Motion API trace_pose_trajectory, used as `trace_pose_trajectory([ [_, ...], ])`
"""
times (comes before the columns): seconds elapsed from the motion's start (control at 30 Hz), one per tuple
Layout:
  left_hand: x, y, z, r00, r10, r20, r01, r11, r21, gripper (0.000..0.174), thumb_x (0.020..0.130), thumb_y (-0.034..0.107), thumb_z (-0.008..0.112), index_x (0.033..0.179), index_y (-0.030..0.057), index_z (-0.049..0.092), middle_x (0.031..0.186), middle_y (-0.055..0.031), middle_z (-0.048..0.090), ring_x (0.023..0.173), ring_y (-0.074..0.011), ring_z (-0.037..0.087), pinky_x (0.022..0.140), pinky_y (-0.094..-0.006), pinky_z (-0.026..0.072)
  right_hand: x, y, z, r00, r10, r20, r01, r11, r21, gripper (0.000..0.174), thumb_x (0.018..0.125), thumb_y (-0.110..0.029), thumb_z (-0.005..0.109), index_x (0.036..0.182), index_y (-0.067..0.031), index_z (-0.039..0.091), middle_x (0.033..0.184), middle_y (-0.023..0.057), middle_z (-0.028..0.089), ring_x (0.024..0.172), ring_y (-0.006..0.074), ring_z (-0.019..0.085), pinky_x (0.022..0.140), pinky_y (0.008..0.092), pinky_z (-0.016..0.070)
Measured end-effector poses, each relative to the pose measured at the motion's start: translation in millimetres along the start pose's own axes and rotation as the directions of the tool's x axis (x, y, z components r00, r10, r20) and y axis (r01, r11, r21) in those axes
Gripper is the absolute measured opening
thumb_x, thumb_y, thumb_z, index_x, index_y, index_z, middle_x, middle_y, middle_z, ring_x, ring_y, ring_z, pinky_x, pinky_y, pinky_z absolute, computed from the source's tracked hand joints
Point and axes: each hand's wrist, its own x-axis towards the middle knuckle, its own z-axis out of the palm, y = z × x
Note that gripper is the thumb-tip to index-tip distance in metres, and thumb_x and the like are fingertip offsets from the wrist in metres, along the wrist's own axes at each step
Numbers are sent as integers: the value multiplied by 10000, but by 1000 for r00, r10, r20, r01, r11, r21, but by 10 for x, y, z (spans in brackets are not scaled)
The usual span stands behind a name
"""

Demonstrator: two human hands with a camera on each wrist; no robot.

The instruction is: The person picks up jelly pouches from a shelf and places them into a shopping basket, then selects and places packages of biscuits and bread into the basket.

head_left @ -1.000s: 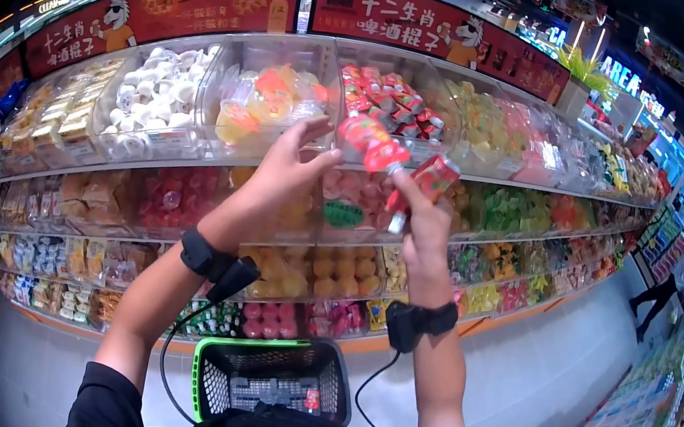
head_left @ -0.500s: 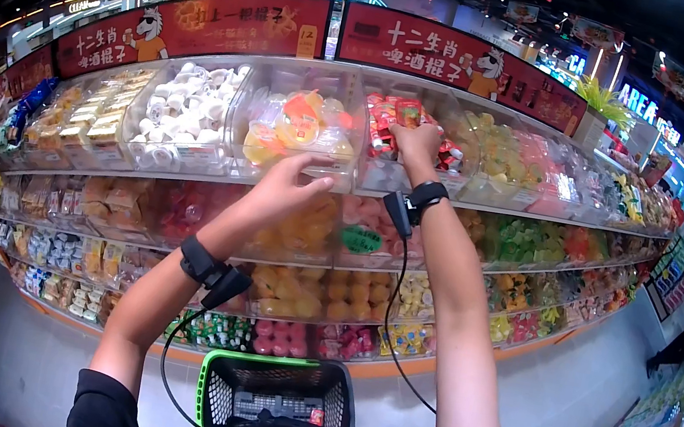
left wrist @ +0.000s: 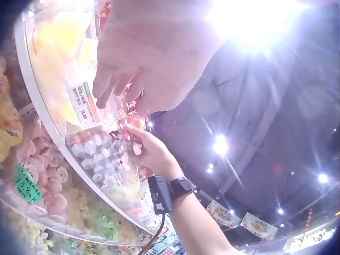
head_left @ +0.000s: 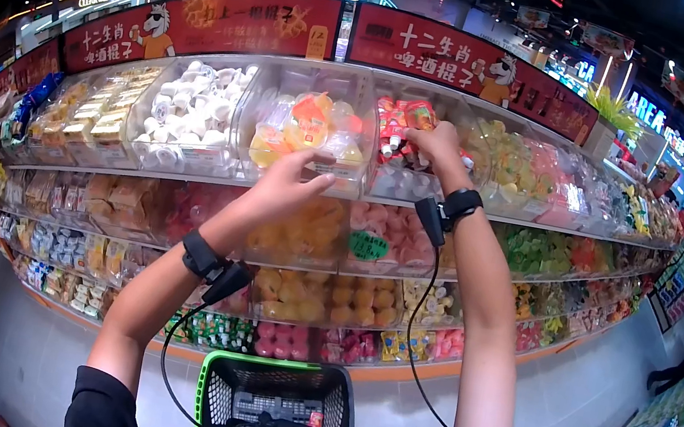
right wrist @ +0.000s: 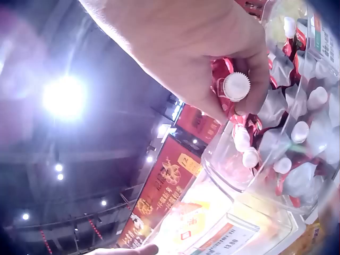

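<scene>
At red pouches (head_left: 394, 124) now, right hand (head_left: 438, 148)

The tiered shelf (head_left: 185, 178) carries clear bins (head_left: 189, 155).

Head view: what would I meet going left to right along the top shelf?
Blue packs → cream packs → white pieces → yellow and orange packs → red pouches → yellow-green packs → pink packs.
</scene>
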Motion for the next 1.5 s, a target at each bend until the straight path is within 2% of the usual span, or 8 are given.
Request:
trace_pose_trajectory([
  [0.33,924,-87,407,872,490,-2,-435,776,456,537,832,341,648,1230,16,492,1307,-207,472,1259,-350,409,1016,-438,358,105,1,-203,932,297,209,-362,716,596,315,816,-246,653,901,48,580,762,89,612,583,189,596,475,379,530],
  [0.57,1671,-159,577,862,462,209,-452,512,730,682,815,582,526,1223,37,502,1322,-168,471,1323,-367,302,1096,-533,184,640,113,-222,985,173,11,-171,957,233,540,764,-426,638,794,114,639,766,239,648,711,319,673,621,400,517],
  [0.67,1773,-197,661,903,369,221,-395,506,767,660,791,612,508,1106,36,577,1131,-162,597,1182,-361,457,1044,-496,254,657,-95,-341,997,81,-18,-81,996,24,590,763,-465,597,808,122,638,827,325,617,874,412,635,787,423,488],
  [0.77,1815,-187,642,921,317,227,-366,503,783,612,773,616,517,980,51,627,990,-141,644,1037,-345,549,961,-459,321,802,7,-236,995,-84,43,91,979,-185,576,786,-458,570,853,109,645,862,321,618,911,415,624,810,434,482],
  [0.9,1858,-281,679,900,364,238,-396,461,794,580,758,633,519,882,84,658,858,-114,660,886,-326,606,893,-427,349,789,60,-136,961,40,273,61,935,-349,518,868,-407,477,1028,63,627,1056,276,605,1036,404,578,896,431,451],
  [1.07,1914,-179,618,923,186,337,-384,499,777,621,726,662,552,976,100,637,995,-114,618,871,-326,615,778,-460,433,528,-142,-148,980,47,194,99,729,-678,406,892,-364,458,1060,-55,660,1102,161,639,1015,331,618,856,431,483],
  [1.27,1966,-204,646,922,141,361,-383,478,791,712,619,703,633,973,86,602,959,-125,607,837,-338,620,688,-428,476,724,190,-50,915,-321,246,402,783,-474,325,867,-303,522,977,-24,648,1035,186,639,938,343,619,817,420,479],
  [1.5,1988,-68,650,950,-29,312,-255,506,824,703,563,623,735,936,48,576,858,-118,642,846,-334,622,718,-415,483,722,387,34,888,-255,384,387,864,-323,337,856,-308,513,1092,-96,625,1092,162,626,1004,347,596,870,438,457],
])
